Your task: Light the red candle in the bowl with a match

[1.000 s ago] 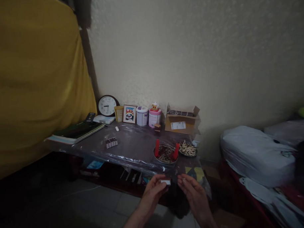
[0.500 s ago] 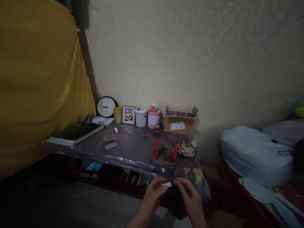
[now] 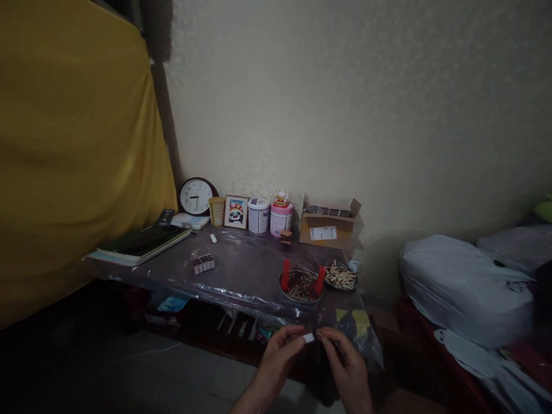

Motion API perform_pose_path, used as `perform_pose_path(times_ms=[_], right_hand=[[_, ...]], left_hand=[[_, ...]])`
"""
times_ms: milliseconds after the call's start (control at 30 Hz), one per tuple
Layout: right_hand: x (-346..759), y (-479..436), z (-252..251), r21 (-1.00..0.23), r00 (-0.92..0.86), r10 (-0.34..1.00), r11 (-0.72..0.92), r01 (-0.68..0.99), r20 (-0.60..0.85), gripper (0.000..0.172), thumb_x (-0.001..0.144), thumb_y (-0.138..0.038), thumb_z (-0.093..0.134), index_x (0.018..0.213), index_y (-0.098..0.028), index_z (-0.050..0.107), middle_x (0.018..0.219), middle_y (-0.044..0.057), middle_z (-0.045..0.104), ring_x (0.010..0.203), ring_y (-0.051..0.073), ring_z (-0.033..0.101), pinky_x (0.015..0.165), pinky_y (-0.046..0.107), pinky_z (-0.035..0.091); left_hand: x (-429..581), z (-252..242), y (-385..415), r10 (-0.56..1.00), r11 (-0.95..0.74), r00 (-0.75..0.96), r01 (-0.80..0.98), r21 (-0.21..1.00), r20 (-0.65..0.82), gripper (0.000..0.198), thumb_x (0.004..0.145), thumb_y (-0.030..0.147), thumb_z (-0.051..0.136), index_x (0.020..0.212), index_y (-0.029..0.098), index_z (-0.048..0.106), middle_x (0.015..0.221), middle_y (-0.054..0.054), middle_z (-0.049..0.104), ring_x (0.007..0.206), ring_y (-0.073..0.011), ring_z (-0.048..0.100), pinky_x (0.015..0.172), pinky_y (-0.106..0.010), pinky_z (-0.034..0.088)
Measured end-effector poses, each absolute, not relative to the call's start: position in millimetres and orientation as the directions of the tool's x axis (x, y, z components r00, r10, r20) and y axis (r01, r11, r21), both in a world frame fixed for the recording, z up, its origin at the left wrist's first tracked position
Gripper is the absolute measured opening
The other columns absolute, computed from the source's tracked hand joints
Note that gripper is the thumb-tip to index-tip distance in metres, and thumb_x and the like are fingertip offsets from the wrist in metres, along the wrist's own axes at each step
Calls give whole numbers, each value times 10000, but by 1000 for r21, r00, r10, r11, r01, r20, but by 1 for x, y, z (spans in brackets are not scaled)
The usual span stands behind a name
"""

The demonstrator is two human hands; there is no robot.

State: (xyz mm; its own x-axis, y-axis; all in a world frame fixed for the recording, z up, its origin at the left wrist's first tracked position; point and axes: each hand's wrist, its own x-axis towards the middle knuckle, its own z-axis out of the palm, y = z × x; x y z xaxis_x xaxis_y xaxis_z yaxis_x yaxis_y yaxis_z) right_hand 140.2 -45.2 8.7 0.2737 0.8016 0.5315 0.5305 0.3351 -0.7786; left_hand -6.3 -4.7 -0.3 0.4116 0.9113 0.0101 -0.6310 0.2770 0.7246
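Note:
My left hand (image 3: 280, 352) pinches a small white box (image 3: 308, 338) in front of the table's near edge. Just to its right, my right hand (image 3: 344, 357) has thumb and forefinger pressed together on a tiny thin stick, hard to make out in the dim light. Beyond the hands, a round bowl (image 3: 300, 287) of dark, grainy material holds two red candles, the left one (image 3: 286, 274) upright and the right one (image 3: 320, 280) slightly tilted. A dish of pale sticks (image 3: 340, 275) stands beside the bowl. No flame shows.
On the plastic-covered table (image 3: 247, 266) are small boxes (image 3: 204, 263), a clock (image 3: 197, 196), a panda picture (image 3: 236, 212), a white tin (image 3: 258, 216), a pink tin (image 3: 281, 220) and an open carton (image 3: 327, 229). A large book (image 3: 143, 243) lies left; white bags (image 3: 463, 286) sit right.
The view has shifted slightly, so the table objects appear a little lower and further right. Both hands remain close together, and the stick at my right fingertips shows less clearly.

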Motion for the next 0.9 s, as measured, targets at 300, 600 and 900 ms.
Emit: perform_pose_path(times_ms=[300,600,900], right_hand=[[134,-43,20,-692,190,778,382,613,599,182,849,-341,515,892,-231,652,900,37,686,861,196,638,791,280,510],[120,-40,34,-606,138,726,436,665,674,163,872,-252,470,913,-230,627,894,46,682,867,188,635,795,290,504],[117,-41,19,-616,208,679,439,654,705,165,863,-248,484,910,-223,640,903,46,688,867,181,645,793,276,517]], left_hand=[[-10,8,-4,912,297,410,-646,704,-8,256,629,270,737,848,151,677,888,-74,688,835,-176,614,811,-296,441],[-16,16,0,935,258,355,-638,726,-20,254,617,313,740,803,155,670,811,-54,679,739,-152,603,744,-286,450],[-15,4,3,920,270,393,-637,722,3,227,660,265,714,849,150,665,862,-69,685,813,-166,599,810,-296,421]])
